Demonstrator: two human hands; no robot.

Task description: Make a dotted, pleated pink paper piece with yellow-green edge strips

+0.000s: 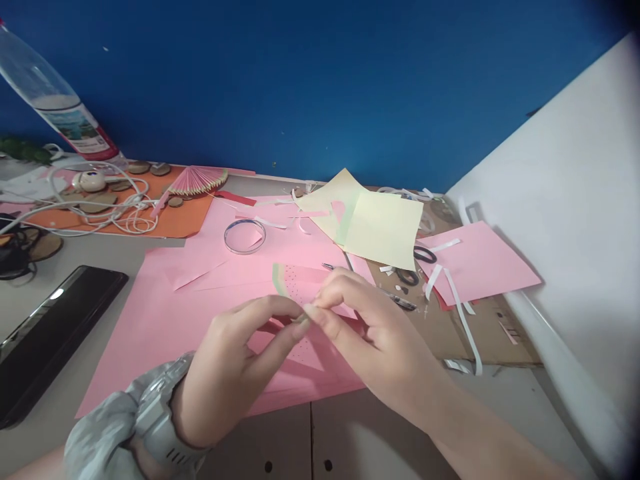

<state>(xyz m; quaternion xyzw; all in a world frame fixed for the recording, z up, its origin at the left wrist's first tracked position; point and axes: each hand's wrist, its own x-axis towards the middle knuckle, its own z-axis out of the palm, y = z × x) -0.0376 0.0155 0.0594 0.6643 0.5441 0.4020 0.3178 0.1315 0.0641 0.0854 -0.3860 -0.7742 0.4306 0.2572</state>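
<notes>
My left hand (235,360) and my right hand (375,327) meet over the pink paper sheets (165,333). Thumb and forefinger are pinched together on each, the tips touching near the middle. Whatever sits between the fingertips is too small or hidden to make out. Just behind and beneath them lies a pink paper piece with dark dots and a green edge (287,277), like a watermelon slice, partly covered by my right hand. More dots show on pink paper below my fingers. A grey watch (165,413) and a grey scrunchie (103,427) circle my left wrist.
Pale yellow sheets (385,227), black-handled scissors (407,277), white paper strips (463,320) and a pink sheet (480,260) lie to the right. A tape ring (245,237) and folded pink fan (195,181) lie behind. Leftward are a black phone (55,333), cables (125,200) and bottle (65,107).
</notes>
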